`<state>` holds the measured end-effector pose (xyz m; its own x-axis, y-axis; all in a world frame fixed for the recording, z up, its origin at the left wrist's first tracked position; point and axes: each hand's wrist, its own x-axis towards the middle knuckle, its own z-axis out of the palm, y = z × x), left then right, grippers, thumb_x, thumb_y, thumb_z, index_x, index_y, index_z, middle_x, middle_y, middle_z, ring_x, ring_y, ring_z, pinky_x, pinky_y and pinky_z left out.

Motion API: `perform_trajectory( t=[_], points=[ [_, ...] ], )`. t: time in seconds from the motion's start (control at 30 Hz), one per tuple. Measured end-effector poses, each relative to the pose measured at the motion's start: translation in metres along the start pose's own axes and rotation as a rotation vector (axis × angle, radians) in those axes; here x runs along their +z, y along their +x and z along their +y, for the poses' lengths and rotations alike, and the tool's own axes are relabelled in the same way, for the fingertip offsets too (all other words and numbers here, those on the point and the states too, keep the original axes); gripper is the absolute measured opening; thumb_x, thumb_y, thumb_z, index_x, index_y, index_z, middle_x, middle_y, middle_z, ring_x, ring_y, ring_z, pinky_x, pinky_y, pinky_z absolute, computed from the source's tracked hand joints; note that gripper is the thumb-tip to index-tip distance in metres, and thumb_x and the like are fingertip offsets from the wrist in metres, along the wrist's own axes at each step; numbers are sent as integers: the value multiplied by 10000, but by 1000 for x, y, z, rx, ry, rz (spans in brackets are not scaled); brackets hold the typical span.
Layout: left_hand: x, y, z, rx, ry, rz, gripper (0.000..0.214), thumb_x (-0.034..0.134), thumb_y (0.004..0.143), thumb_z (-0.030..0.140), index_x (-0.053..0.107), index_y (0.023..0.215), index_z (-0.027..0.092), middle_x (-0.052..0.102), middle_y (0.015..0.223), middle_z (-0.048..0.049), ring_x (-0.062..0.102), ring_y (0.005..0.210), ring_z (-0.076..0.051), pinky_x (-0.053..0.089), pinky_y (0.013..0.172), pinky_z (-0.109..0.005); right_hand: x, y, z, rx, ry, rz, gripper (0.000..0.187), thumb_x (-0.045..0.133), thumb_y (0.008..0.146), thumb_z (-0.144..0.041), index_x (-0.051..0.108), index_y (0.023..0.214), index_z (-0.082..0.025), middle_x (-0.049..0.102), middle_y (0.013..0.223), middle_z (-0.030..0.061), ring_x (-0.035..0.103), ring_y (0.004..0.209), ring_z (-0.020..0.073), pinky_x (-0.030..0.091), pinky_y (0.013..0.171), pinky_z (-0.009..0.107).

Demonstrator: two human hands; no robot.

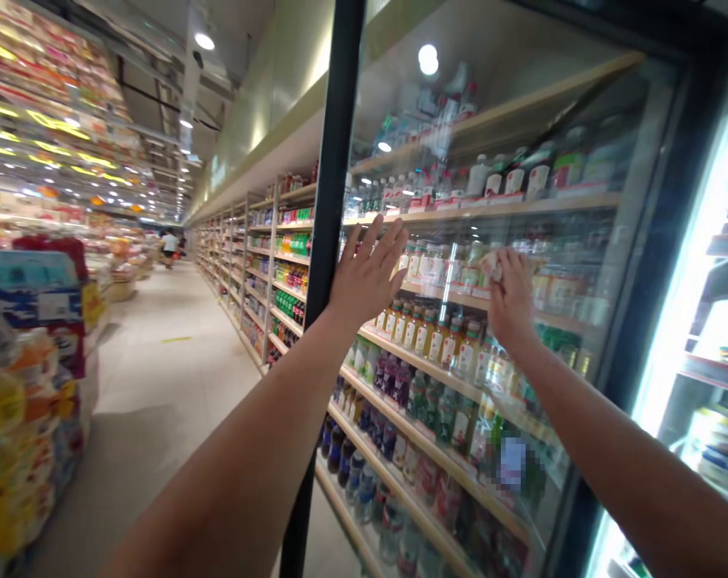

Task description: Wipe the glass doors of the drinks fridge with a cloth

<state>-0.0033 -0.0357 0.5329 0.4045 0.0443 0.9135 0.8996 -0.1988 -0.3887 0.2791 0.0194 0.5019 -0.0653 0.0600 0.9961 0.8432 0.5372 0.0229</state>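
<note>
A tall glass fridge door (424,309) with a black frame (333,160) stands in front of me, swung open. My left hand (368,277) lies against the glass beside the frame, its fingers spread and nothing in it. Further right, my right hand (512,293) is closed around a crumpled pale cloth (492,265) and presses it to the pane. Most of the cloth is hidden by the fingers. Shelves of bottles (420,329) show through or reflect in the glass, with bright light spots near the top.
To the right is the lit fridge interior (718,337) with stocked shelves. A long wall of drink shelves (291,265) runs away on the left beside the aisle floor (171,345). Stacked packaged goods (26,401) border the aisle. A person (169,245) is far down it.
</note>
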Motion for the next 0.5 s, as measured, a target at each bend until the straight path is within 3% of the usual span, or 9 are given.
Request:
perform_trajectory(
  t=[0.2,0.5],
  points=[
    [-1,1,1,6,40,-20,579,350,1044,377,271,1575,160,227,1651,-56,132,1542,-281,138,1268,-534,-3,-3,-4,-77,-3,-82,553,325,999,-327,349,1546,-252,336,1621,59,206,1545,253,234,1252,564],
    [-4,2,3,-3,8,-12,597,399,1027,364,264,1580,183,253,1643,-62,145,1539,-296,143,1266,-544,-9,60,32,38,-6,26,574,348,960,-311,376,1523,-203,335,1616,87,221,1536,286,236,1244,588]
  ],
)
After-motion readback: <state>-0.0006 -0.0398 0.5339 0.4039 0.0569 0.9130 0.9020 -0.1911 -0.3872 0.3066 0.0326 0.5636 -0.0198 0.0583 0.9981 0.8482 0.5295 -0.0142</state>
